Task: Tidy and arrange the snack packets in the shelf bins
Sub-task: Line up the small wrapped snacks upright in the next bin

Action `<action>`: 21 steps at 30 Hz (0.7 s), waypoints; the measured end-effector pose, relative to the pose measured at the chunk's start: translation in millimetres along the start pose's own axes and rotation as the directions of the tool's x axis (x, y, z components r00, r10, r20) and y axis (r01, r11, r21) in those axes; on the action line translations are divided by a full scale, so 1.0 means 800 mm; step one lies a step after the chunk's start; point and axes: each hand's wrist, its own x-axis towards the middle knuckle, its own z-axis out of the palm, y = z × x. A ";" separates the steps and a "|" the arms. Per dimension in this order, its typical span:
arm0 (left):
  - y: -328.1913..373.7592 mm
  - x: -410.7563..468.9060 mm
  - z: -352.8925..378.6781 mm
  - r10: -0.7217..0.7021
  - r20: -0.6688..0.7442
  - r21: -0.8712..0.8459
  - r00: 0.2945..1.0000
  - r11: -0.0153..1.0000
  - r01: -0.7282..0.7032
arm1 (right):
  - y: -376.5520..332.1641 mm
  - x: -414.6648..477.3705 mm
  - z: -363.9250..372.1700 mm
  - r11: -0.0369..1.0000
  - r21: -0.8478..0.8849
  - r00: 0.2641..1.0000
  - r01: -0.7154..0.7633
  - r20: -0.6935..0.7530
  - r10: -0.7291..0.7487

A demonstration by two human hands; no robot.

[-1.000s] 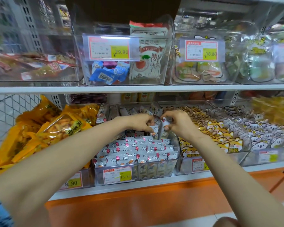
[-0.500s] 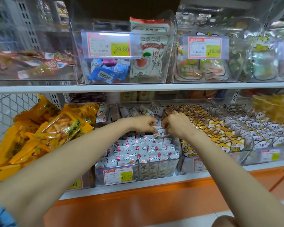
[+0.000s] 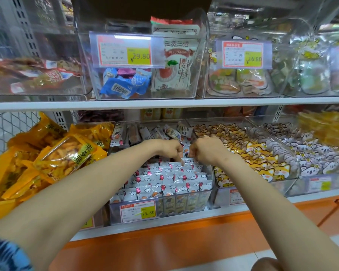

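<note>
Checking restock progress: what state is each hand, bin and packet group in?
White balloon-print snack packets, front rows upright, back ones jumbled.
Left hand, fingers curled, pinching one back packet.
Right hand, fingers curled, pinching the same packet.
Clear plastic bin, nearly full.
Orange snack bags, piled loosely.

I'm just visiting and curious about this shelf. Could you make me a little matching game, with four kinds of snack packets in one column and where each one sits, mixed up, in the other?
Snacks
1. orange snack bags
2. white balloon packets
3. fox-face packets
4. blue packets

Places
A. upper shelf, just below the 29.80 price tag
B. lower shelf, under the left hand and right hand
C. lower shelf, far left
D. lower shelf, just right of the hands

Pairs: 1-C; 2-B; 3-D; 4-A
</note>
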 end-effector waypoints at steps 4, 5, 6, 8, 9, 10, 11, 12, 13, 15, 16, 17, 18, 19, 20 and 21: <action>0.002 -0.009 -0.006 0.026 0.010 0.007 1.000 1.000 -0.026 | -0.003 0.001 -0.002 0.999 -0.036 1.000 0.010 0.021 -0.010; 0.000 -0.016 -0.010 0.033 0.017 0.024 0.999 0.999 -0.033 | -0.003 0.000 -0.001 0.999 -0.048 1.000 0.011 0.019 -0.010; 0.000 -0.025 -0.015 0.038 0.006 0.029 0.999 0.999 -0.038 | -0.003 0.000 0.000 0.998 -0.058 1.000 0.010 0.013 -0.010; -0.007 -0.040 -0.026 0.047 -0.053 -0.034 0.997 0.998 -0.049 | -0.002 -0.003 0.002 0.997 -0.078 1.000 0.009 -0.018 -0.010; -0.010 -0.047 -0.031 0.042 -0.083 -0.082 0.996 0.995 -0.048 | -0.002 -0.004 0.003 0.996 -0.086 0.999 0.008 -0.035 -0.011; -0.012 -0.055 -0.034 0.036 -0.090 -0.103 0.995 0.994 -0.045 | -0.001 -0.004 0.003 0.996 -0.088 0.999 0.006 -0.048 -0.011; -0.014 -0.060 -0.037 0.038 -0.082 -0.076 0.996 0.996 -0.045 | -0.001 -0.004 0.004 0.996 -0.086 0.998 0.003 -0.056 -0.008; -0.016 -0.064 -0.038 0.051 -0.066 -0.013 0.996 0.999 -0.052 | -0.001 -0.004 0.004 0.996 -0.084 0.998 0.000 -0.063 -0.005; -0.018 -0.066 -0.037 0.065 -0.044 0.049 0.997 0.997 -0.063 | -0.001 -0.004 0.004 0.996 -0.086 0.997 -0.003 -0.075 -0.003; -0.018 -0.067 -0.030 0.073 -0.016 0.143 0.997 0.987 -0.070 | -0.001 -0.004 0.003 0.995 -0.104 0.993 -0.001 -0.116 -0.011; -0.018 -0.066 -0.026 0.072 -0.025 0.179 0.997 0.982 -0.067 | -0.001 -0.004 0.002 0.993 -0.120 0.990 0.011 -0.142 -0.028; -0.018 -0.063 -0.023 0.073 -0.044 0.222 0.996 0.973 -0.062 | -0.001 -0.004 0.001 0.990 -0.135 0.985 0.033 -0.162 -0.055; -0.018 -0.061 -0.021 0.074 -0.062 0.267 0.995 0.962 -0.055 | -0.002 -0.004 0.001 0.987 -0.145 0.981 0.064 -0.171 -0.088; -0.019 -0.059 -0.019 0.071 -0.071 0.292 0.995 0.955 -0.047 | -0.004 -0.004 0.000 0.985 -0.145 0.979 0.096 -0.165 -0.120; -0.019 -0.058 -0.019 0.065 -0.072 0.305 0.995 0.951 -0.040 | -0.006 -0.003 0.000 0.983 -0.135 0.978 0.125 -0.152 -0.146; -0.019 -0.057 -0.019 0.062 -0.068 0.316 0.996 0.948 -0.037 | -0.007 -0.002 0.002 0.982 -0.118 0.978 0.144 -0.135 -0.159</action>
